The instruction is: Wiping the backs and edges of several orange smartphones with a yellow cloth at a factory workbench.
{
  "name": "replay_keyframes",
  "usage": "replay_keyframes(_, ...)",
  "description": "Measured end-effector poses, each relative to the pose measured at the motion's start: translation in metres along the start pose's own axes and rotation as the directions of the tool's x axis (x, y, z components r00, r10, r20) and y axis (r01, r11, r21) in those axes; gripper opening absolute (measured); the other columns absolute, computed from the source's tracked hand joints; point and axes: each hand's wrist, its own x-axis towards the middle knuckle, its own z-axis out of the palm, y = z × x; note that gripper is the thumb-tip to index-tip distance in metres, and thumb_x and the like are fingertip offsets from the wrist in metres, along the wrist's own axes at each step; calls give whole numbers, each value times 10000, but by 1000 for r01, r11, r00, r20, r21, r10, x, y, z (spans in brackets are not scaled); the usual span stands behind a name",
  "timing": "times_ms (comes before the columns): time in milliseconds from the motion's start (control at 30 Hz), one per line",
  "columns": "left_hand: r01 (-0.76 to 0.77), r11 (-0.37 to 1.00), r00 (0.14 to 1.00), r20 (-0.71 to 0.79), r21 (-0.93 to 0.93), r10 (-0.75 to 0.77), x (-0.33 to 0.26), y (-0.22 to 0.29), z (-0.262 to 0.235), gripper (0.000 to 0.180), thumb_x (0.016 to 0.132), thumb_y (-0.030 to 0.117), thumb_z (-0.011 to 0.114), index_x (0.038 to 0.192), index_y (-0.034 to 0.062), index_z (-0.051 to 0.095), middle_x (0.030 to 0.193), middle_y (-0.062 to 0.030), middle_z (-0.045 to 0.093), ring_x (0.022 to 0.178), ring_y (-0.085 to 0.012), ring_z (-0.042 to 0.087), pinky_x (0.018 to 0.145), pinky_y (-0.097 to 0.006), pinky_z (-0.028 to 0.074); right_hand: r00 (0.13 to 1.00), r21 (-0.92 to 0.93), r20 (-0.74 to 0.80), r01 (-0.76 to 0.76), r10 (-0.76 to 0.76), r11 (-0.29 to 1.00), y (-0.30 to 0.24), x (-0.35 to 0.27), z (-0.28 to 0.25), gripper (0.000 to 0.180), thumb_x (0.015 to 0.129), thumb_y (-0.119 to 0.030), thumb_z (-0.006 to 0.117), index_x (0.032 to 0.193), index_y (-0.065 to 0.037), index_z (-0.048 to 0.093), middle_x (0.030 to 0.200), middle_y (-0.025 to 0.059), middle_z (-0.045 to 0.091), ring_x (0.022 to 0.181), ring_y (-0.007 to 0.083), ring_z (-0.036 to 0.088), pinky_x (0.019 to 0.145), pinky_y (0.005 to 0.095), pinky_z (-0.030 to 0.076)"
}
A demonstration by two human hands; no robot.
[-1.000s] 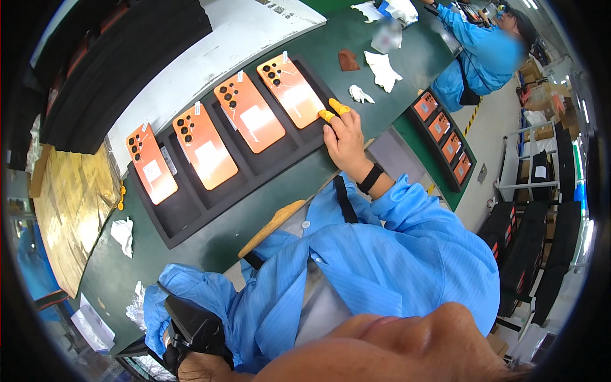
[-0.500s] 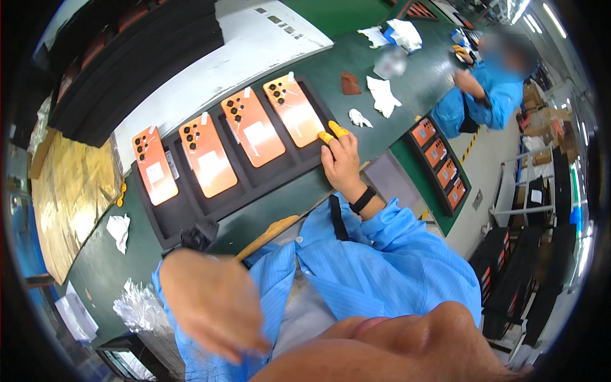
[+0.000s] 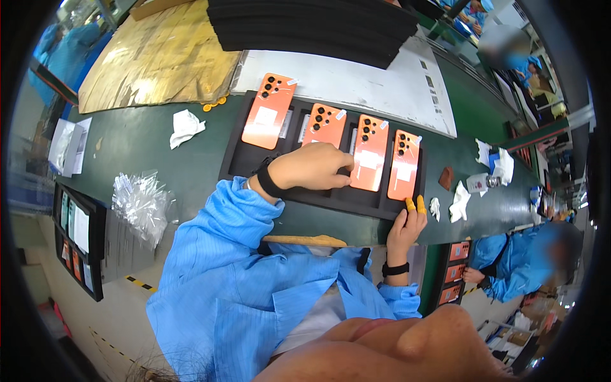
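A black compartment tray [image 3: 238, 159] on the green table holds an orange phone [image 3: 259, 134] at its left end, camera side up and tilted across the rim. A second orange phone [image 3: 328, 132] is partly covered by my left hand [image 3: 312, 167]. That hand is curled, its fingertips bunched by the left edge of a third orange phone [image 3: 364, 178]; whatever is between them is hidden. At the right end lies a fourth orange phone [image 3: 403, 184]. My right hand [image 3: 405, 234], yellow cots on two fingertips, rests with fingers stretched out at the tray's near edge under that phone.
Behind the tray are a white board [image 3: 293, 70] and a black stack [image 3: 305, 28]. Crumpled white wipes [image 3: 186, 129] and a clear plastic bundle [image 3: 143, 204] sit leftward. To the right are a brown cloth piece [image 3: 446, 177], another wipe [image 3: 458, 204] and a co-worker [image 3: 515, 258].
My left hand has come up from low over my chest to the middle of the tray. The view has turned and shifted left. My right hand stays by the fourth phone.
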Motion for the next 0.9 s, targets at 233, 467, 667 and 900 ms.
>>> replay_keyframes(233, 138, 976, 922, -338, -169, -189, -7, -33, -27, 291, 904, 234, 648, 1089, 10, 662, 779, -123, 684, 696, -263, 662, 637, -373, 501, 1000, -8, -20, -1, 1, 1000, 3, 0, 3, 310, 967, -130, 514, 1193, 45, 632, 1322, 231, 543, 1220, 431, 448, 1062, 508, 342)
replay_keyframes(467, 181, 913, 694, -610, -365, -382, -21, -70, -57, 265, 911, 178, 670, 1097, -11, 671, 693, -14, 623, 613, -71, 541, 567, -254, 431, 999, -43, -48, 6, -8, 999, 3, -3, 5, 304, 972, -122, 510, 1195, 49, 626, 1313, 231, 549, 1212, 422, 460, 1054, 499, 352)
replay_keyframes(667, 186, 903, 556, -717, -387, -421, -38, -95, -70, 274, 892, 206, 675, 1074, 2, 688, 685, -75, 660, 605, -147, 604, 566, -305, 470, 1000, -71, -3, -16, 16, 997, 2, 0, 2, 304, 976, -105, 496, 1207, 53, 614, 1335, 223, 549, 1214, 416, 465, 1058, 481, 357)
replay_keyframes(900, 183, 887, 537, -712, -425, -452, -41, -100, -71, 318, 892, 227, 680, 1119, 4, 680, 749, -93, 703, 654, -160, 643, 604, -312, 493, 999, -109, -35, -3, -1, 994, -3, -2, -1, 296, 963, -94, 500, 1203, 19, 631, 1348, 202, 559, 1213, 400, 477, 1057, 472, 362)
